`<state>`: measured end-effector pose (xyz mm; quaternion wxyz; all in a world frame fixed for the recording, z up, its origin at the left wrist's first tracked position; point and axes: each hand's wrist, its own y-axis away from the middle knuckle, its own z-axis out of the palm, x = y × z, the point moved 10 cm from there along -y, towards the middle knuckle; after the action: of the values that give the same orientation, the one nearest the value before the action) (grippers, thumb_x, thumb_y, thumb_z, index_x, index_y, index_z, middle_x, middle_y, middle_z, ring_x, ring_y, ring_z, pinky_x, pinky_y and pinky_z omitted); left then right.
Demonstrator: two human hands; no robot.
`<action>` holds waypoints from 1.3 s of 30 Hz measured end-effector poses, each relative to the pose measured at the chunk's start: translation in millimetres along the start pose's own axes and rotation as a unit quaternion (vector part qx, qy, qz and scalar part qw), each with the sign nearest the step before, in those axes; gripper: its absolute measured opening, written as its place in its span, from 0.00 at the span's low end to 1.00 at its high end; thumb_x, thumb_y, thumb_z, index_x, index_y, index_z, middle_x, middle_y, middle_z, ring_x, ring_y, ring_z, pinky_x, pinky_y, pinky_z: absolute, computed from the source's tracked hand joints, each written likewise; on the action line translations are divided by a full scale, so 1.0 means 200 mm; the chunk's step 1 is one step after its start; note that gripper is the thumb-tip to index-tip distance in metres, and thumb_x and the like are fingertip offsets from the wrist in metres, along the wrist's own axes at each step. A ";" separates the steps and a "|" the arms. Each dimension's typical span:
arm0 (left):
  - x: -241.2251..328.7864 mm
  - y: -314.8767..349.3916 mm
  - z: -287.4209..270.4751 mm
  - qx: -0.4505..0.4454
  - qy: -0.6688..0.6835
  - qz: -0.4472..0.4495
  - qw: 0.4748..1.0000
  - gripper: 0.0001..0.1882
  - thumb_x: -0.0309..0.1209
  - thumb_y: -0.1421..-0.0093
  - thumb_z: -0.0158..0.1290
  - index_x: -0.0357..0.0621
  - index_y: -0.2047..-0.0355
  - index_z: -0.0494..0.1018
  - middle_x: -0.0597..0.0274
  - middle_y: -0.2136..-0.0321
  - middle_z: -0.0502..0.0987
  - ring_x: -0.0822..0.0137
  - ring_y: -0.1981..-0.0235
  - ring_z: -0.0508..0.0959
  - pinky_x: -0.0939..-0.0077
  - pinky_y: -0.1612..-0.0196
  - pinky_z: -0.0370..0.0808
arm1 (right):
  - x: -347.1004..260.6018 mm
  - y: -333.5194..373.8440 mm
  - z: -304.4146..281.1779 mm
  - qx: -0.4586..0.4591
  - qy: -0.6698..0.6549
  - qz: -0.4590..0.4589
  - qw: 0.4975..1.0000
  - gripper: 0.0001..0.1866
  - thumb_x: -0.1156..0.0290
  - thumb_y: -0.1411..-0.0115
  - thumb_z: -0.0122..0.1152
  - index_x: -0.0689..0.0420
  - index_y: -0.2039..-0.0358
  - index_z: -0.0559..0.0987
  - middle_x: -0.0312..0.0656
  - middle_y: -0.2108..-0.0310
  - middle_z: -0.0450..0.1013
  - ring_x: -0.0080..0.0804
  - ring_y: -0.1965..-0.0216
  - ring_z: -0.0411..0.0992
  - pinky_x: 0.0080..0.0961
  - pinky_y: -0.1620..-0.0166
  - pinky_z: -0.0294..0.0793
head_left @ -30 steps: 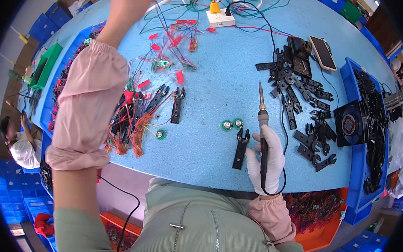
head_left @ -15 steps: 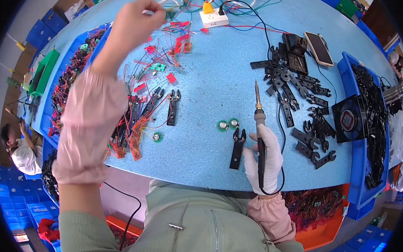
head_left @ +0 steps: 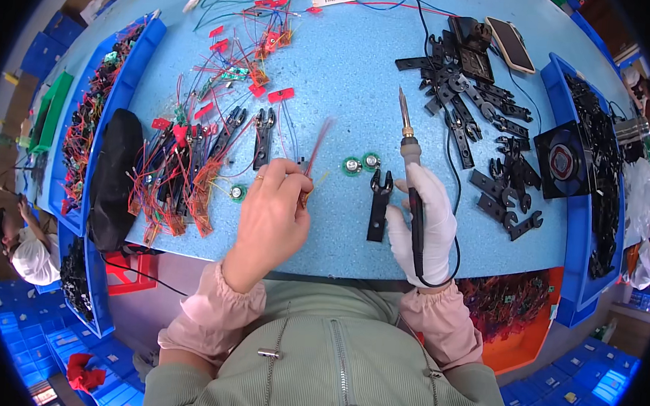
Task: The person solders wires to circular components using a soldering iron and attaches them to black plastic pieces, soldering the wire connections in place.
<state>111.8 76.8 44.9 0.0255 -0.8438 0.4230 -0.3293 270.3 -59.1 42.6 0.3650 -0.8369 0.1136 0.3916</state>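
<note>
My bare left hand (head_left: 270, 218) is closed in a pinch on a small orange part with thin red wires (head_left: 319, 147) standing up from it, the wires smeared by motion. In my white-gloved right hand (head_left: 428, 217) is a soldering iron (head_left: 415, 194), its metal tip pointing up and away from me. Between my hands lies a black wrench-shaped plastic piece (head_left: 377, 215), forked end away from me. Just beyond it sit two small round silver parts with green rims, one on the left (head_left: 352, 166) and one on the right (head_left: 371, 161).
Wired orange boards (head_left: 208, 170) and red tabs (head_left: 280, 95) lie at left, near a blue bin (head_left: 134, 65). Black plastic pieces (head_left: 494, 116), a phone (head_left: 511, 45), a small fan (head_left: 562, 180) and another blue bin (head_left: 572, 292) occupy the right. The iron's cord (head_left: 458, 174) trails alongside it.
My left hand has come back from the far left to near the table's front middle, bringing the red-wired part. My right hand keeps holding the iron. The view has shifted slightly.
</note>
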 end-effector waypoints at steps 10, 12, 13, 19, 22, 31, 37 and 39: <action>0.07 -0.01 0.07 -0.025 -0.026 0.029 0.999 0.09 0.21 0.52 0.62 0.39 0.69 0.76 0.60 0.61 0.74 0.56 0.65 0.75 0.66 0.60 0.75 | -0.12 -0.10 0.06 -0.036 0.021 -0.046 0.998 0.38 0.87 0.55 0.62 0.57 0.39 0.73 0.49 0.41 0.72 0.37 0.58 0.79 0.27 0.57 0.77; 0.07 0.00 0.08 -0.010 0.007 0.027 1.000 0.08 0.21 0.51 0.62 0.40 0.69 0.76 0.61 0.64 0.75 0.57 0.67 0.75 0.67 0.60 0.74 | -0.15 -0.15 0.12 -0.073 0.027 -0.050 0.996 0.38 0.86 0.54 0.62 0.56 0.39 0.73 0.49 0.41 0.72 0.39 0.59 0.79 0.28 0.57 0.77; 0.06 0.01 0.09 -0.012 0.008 0.025 1.000 0.08 0.21 0.51 0.62 0.40 0.69 0.76 0.61 0.64 0.75 0.57 0.67 0.75 0.67 0.60 0.74 | -0.14 -0.17 0.15 -0.075 0.026 -0.047 0.996 0.38 0.86 0.54 0.62 0.56 0.39 0.73 0.49 0.41 0.72 0.39 0.59 0.79 0.28 0.57 0.77; 0.05 0.00 0.05 -0.026 0.088 0.041 0.995 0.08 0.20 0.51 0.60 0.43 0.70 0.76 0.64 0.69 0.76 0.59 0.69 0.75 0.69 0.61 0.73 | -0.13 -0.23 0.32 -0.135 0.148 -0.141 0.970 0.38 0.83 0.53 0.63 0.52 0.38 0.72 0.48 0.40 0.72 0.42 0.61 0.78 0.31 0.58 0.76; 0.08 0.01 0.05 -0.026 0.066 0.086 0.994 0.09 0.19 0.52 0.59 0.44 0.70 0.76 0.65 0.70 0.76 0.60 0.69 0.75 0.70 0.62 0.72 | -0.11 -0.21 0.35 -0.159 0.154 -0.127 0.967 0.39 0.82 0.53 0.63 0.50 0.37 0.71 0.46 0.40 0.72 0.44 0.61 0.77 0.32 0.58 0.76; 0.10 0.02 0.06 0.040 -0.018 0.058 0.997 0.10 0.20 0.52 0.58 0.46 0.69 0.75 0.66 0.69 0.77 0.60 0.67 0.74 0.68 0.57 0.69 | -0.15 -0.20 0.38 -0.174 0.129 -0.129 0.968 0.41 0.83 0.55 0.63 0.50 0.36 0.71 0.46 0.38 0.72 0.46 0.58 0.77 0.31 0.56 0.75; 0.10 0.01 0.06 0.064 -0.075 0.063 0.993 0.09 0.22 0.52 0.59 0.48 0.69 0.76 0.68 0.69 0.77 0.62 0.63 0.73 0.63 0.50 0.66 | -0.09 -0.20 0.39 -0.150 0.096 -0.103 0.979 0.42 0.84 0.56 0.63 0.50 0.36 0.71 0.47 0.37 0.71 0.47 0.53 0.78 0.31 0.53 0.76; 0.10 0.01 0.06 0.063 -0.064 0.062 0.994 0.09 0.22 0.52 0.59 0.48 0.69 0.76 0.68 0.69 0.77 0.62 0.62 0.73 0.62 0.49 0.65 | -0.10 -0.20 0.38 -0.154 0.088 -0.099 0.979 0.42 0.84 0.55 0.63 0.50 0.36 0.71 0.47 0.37 0.71 0.47 0.52 0.78 0.31 0.53 0.76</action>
<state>124.8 58.5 45.5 0.1258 -0.8319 0.4509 -0.2980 232.8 21.4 45.0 0.2570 -0.9214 0.0003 0.2913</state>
